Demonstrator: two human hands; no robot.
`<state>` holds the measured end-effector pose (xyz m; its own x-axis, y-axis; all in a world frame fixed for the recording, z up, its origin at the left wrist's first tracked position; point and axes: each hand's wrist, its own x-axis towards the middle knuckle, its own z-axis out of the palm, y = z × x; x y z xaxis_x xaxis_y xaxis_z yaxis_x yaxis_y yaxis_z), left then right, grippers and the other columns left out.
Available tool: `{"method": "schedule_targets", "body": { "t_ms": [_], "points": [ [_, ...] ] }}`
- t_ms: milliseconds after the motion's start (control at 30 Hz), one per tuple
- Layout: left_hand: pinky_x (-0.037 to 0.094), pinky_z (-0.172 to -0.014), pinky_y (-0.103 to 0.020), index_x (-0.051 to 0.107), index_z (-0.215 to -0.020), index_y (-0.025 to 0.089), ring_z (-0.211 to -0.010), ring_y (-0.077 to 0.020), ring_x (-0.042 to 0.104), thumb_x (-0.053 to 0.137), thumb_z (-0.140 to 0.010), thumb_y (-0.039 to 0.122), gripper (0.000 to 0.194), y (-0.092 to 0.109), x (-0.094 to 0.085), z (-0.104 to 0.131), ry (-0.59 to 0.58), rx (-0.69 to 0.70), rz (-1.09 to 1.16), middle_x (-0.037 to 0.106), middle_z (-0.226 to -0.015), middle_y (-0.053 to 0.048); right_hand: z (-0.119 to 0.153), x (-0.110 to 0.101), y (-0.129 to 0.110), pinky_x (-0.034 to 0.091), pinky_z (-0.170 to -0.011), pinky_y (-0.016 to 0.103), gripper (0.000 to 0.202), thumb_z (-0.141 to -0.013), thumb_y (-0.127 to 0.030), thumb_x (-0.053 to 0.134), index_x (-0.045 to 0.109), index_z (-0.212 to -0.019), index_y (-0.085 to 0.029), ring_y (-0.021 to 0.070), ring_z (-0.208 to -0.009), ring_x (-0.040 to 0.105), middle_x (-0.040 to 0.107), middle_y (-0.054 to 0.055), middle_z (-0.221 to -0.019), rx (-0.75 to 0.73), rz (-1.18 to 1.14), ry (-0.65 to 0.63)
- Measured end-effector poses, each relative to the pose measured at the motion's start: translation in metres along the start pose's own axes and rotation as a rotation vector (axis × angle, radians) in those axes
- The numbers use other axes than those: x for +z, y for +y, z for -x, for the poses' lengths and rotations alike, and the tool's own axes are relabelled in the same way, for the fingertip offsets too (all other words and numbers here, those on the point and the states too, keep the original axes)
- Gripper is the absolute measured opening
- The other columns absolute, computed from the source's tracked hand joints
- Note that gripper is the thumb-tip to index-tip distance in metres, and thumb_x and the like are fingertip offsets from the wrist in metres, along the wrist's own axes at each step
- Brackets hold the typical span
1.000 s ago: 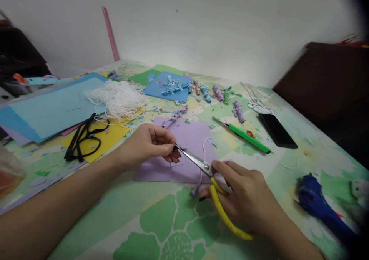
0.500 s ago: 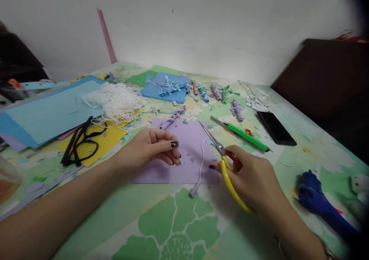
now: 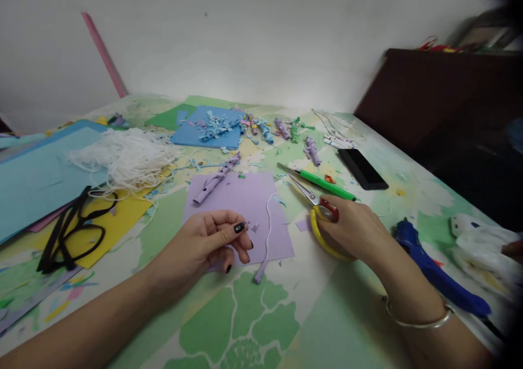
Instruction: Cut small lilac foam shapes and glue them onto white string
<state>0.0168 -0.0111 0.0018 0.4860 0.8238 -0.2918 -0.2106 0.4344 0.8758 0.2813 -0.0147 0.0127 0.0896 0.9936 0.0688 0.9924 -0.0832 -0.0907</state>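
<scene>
My right hand (image 3: 353,224) is closed around the handles of a pair of scissors (image 3: 312,197), one loop yellow and one red. The blades point up and left beside a green utility knife (image 3: 327,185). My left hand (image 3: 223,241) hovers over the near part of a purple paper sheet (image 3: 249,194), its thumb pressed to the curled index finger; anything pinched there is too small to make out. A white string (image 3: 268,222) with a small purple paper tassel (image 3: 260,271) lies along the sheet's right side. Across the upper left of the sheet rests a rolled purple paper tube (image 3: 216,179) with holes.
A blue glue gun (image 3: 433,271) lies at right, below a black phone (image 3: 363,169). At left are a heap of white string (image 3: 126,159), black glasses (image 3: 75,233) and blue paper sheets (image 3: 44,167). Several decorated paper rolls (image 3: 312,151) lie farther back. Another person's fingers (image 3: 515,250) show at the right edge.
The view has turned right. My right hand has moved the scissors off the purple sheet to its right side, near the knife. My left hand stays over the sheet with fingers curled.
</scene>
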Motion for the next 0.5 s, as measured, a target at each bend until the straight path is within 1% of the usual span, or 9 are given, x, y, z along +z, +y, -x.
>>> {"method": "schedule_targets", "body": {
  "t_ms": [67, 167, 233, 300, 367, 400, 467, 500],
  "points": [
    [0.044, -0.042, -0.013, 0.065, -0.081, 0.013, -0.054, -0.0101, 0.064, 0.071, -0.079, 0.023, 0.012, 0.0, 0.001, 0.001, 0.012, -0.014, 0.01, 0.07, -0.069, -0.005, 0.0, 0.0, 0.002, 0.032, -0.051, 0.026, 0.023, -0.076, -0.024, 0.056, 0.07, -0.094, -0.021, 0.0202, -0.061, 0.058, 0.068, 0.005, -0.07, -0.013, 0.004, 0.007],
    [0.045, -0.044, -0.013, 0.066, -0.082, 0.013, -0.054, -0.0098, 0.064, 0.071, -0.079, 0.022, 0.011, -0.001, 0.002, 0.001, 0.028, -0.046, 0.024, 0.07, -0.068, -0.005, 0.001, 0.002, 0.006, 0.033, -0.05, 0.027, 0.022, -0.076, -0.023, 0.057, 0.072, -0.092, -0.021, 0.0203, -0.058, 0.058, 0.068, 0.005, -0.069, -0.027, 0.014, 0.057],
    [0.045, -0.045, -0.013, 0.066, -0.082, 0.013, -0.053, -0.0095, 0.063, 0.071, -0.079, 0.022, 0.011, -0.003, 0.003, 0.001, 0.028, -0.052, 0.04, 0.069, -0.065, -0.004, 0.003, 0.003, 0.005, 0.037, -0.051, 0.029, 0.02, -0.077, -0.022, 0.057, 0.074, -0.088, -0.021, 0.0217, -0.059, 0.059, 0.067, 0.006, -0.067, -0.051, 0.035, 0.126],
    [0.043, -0.044, -0.013, 0.065, -0.083, 0.013, -0.05, -0.0086, 0.061, 0.07, -0.078, 0.021, 0.011, -0.004, 0.006, 0.002, 0.027, -0.045, 0.052, 0.067, -0.062, -0.002, 0.008, 0.003, 0.0, 0.043, -0.056, 0.032, 0.019, -0.078, -0.018, 0.057, 0.075, -0.086, -0.019, 0.0242, -0.067, 0.062, 0.067, 0.009, -0.073, -0.103, -0.004, 0.22],
    [0.04, -0.042, -0.013, 0.065, -0.083, 0.013, -0.046, -0.0074, 0.057, 0.07, -0.078, 0.022, 0.011, -0.006, 0.011, 0.002, 0.02, -0.038, 0.061, 0.064, -0.058, 0.0, 0.015, 0.002, -0.012, 0.048, -0.065, 0.035, 0.021, -0.08, -0.015, 0.057, 0.074, -0.093, -0.017, 0.0248, -0.078, 0.064, 0.069, 0.011, -0.087, -0.215, -0.183, 0.298],
    [0.039, -0.041, -0.012, 0.064, -0.082, 0.013, -0.045, -0.0068, 0.055, 0.07, -0.078, 0.022, 0.011, -0.006, 0.014, 0.002, 0.019, -0.039, 0.062, 0.062, -0.056, 0.0, 0.019, 0.002, -0.019, 0.049, -0.069, 0.034, 0.023, -0.082, -0.014, 0.057, 0.073, -0.099, -0.017, 0.0229, -0.081, 0.064, 0.069, 0.01, -0.092, -0.301, -0.333, 0.325],
    [0.036, -0.04, -0.012, 0.064, -0.08, 0.013, -0.043, -0.0055, 0.052, 0.069, -0.079, 0.022, 0.01, -0.008, 0.021, 0.003, 0.02, -0.043, 0.059, 0.06, -0.055, 0.001, 0.026, 0.004, -0.035, 0.051, -0.073, 0.031, 0.024, -0.086, -0.015, 0.057, 0.07, -0.106, -0.018, 0.018, -0.083, 0.065, 0.07, 0.008, -0.093, -0.487, -0.653, 0.268],
    [0.035, -0.04, -0.011, 0.064, -0.078, 0.013, -0.043, -0.0049, 0.051, 0.069, -0.08, 0.023, 0.011, -0.008, 0.024, 0.002, 0.015, -0.044, 0.053, 0.06, -0.054, 0.002, 0.029, 0.006, -0.043, 0.051, -0.073, 0.029, 0.024, -0.087, -0.014, 0.056, 0.07, -0.106, -0.018, 0.0164, -0.083, 0.065, 0.07, 0.008, -0.092, -0.549, -0.786, 0.227]
  ]
}}
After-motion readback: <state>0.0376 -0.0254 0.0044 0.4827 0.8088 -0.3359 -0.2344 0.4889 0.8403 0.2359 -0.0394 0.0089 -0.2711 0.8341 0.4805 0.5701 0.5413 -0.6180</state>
